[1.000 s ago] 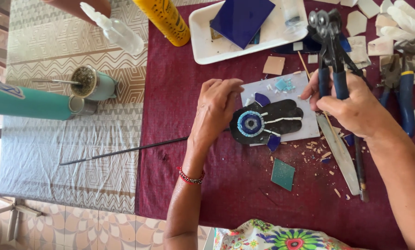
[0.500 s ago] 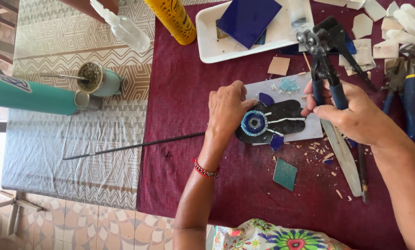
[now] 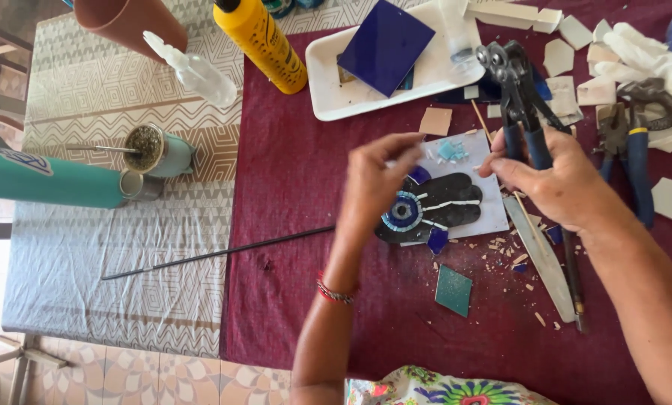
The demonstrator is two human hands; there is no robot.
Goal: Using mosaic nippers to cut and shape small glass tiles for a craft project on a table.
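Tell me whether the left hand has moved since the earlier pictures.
Yes. The left hand earlier rested on the dark hand-shaped mosaic piece, over its blue eye. Now it is lifted toward the white tray, leaving the eye uncovered.

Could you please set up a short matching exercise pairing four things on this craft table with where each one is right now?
Things:
1. tile nippers
2. square blue tile
3. yellow bottle
4. small teal tile

Places:
A. in the white tray
B. flat on the maroon cloth, below the dark hand-shaped mosaic
C. held in the right hand
D. left of the white tray

Pairs: 1-C, 2-A, 3-D, 4-B
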